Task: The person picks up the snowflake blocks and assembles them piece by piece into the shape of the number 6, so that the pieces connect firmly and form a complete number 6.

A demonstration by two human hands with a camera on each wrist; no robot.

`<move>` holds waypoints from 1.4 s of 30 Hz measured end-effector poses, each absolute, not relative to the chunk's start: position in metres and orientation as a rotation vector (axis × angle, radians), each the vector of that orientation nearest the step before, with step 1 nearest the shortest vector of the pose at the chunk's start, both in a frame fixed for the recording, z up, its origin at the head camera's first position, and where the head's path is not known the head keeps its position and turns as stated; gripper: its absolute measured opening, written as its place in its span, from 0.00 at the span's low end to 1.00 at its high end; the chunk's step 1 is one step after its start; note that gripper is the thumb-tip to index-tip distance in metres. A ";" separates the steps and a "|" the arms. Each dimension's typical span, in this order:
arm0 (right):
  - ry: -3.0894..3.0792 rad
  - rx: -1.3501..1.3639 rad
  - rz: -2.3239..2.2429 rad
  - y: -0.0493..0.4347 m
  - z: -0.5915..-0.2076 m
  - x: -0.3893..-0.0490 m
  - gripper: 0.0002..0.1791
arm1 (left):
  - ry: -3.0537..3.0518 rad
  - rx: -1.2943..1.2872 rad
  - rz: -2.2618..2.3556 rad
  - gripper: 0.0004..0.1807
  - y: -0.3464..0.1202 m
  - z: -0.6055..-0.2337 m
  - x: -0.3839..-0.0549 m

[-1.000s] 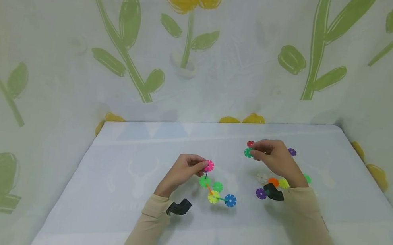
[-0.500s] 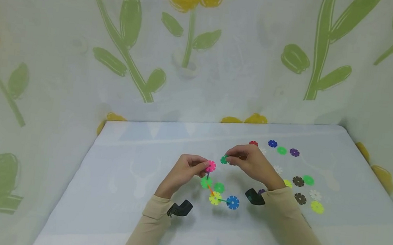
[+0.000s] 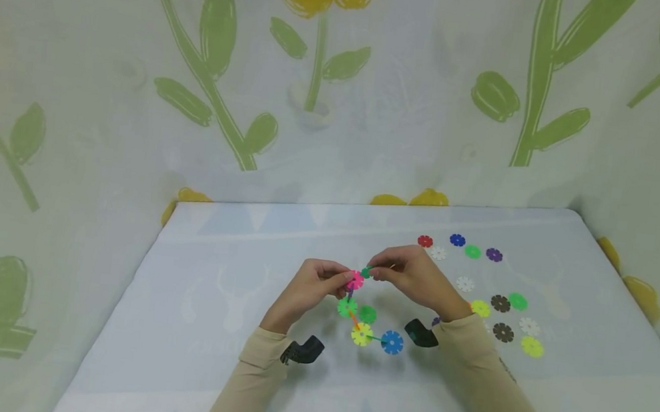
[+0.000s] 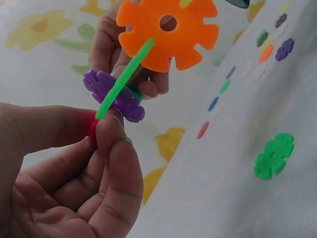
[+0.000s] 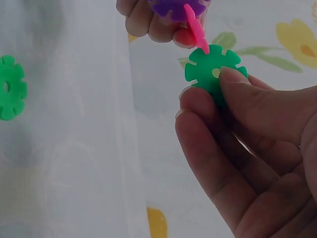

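My left hand (image 3: 309, 288) pinches a pink notched plastic disc (image 3: 356, 280) at the top of a linked chain. Below it in the chain come a purple disc (image 4: 101, 85), a light green disc (image 3: 346, 307), an orange disc (image 4: 190, 37), a yellow disc (image 3: 361, 335) and, past a green one seen edge-on, a blue disc (image 3: 392, 343). Between thumb and fingertips my right hand (image 3: 416, 275) holds a dark green disc (image 5: 202, 74). Its notched edge meets the pink disc's edge in the right wrist view.
A loose green disc (image 4: 275, 156) lies on the white table (image 3: 202, 327) beneath the chain. Several more loose discs are spread at the right, among them a red one (image 3: 425, 241), a brown one (image 3: 503, 332) and a yellow one (image 3: 532, 346). A flower-patterned curtain (image 3: 373, 137) surrounds the table.
My right hand has carried the dark green disc leftward from the loose discs to the pink disc. My left hand has stayed nearly in place with the chain.
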State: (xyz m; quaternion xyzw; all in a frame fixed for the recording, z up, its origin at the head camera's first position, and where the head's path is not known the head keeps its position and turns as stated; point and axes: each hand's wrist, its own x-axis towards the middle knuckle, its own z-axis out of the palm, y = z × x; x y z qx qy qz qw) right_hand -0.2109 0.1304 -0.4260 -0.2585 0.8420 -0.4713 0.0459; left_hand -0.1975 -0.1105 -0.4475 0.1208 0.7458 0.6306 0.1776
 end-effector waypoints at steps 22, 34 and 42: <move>2.487 -0.723 -1.492 0.129 -0.428 -0.207 0.06 | 2.018 0.304 1.820 0.13 -0.107 -0.450 -0.197; 2.419 -0.800 -1.491 0.132 -0.424 -0.207 0.08 | 2.097 0.412 1.673 0.17 -0.110 -0.443 -0.196; 2.342 -0.891 -1.455 0.130 -0.431 -0.211 0.12 | 2.129 0.460 1.646 0.23 -0.107 -0.449 -0.196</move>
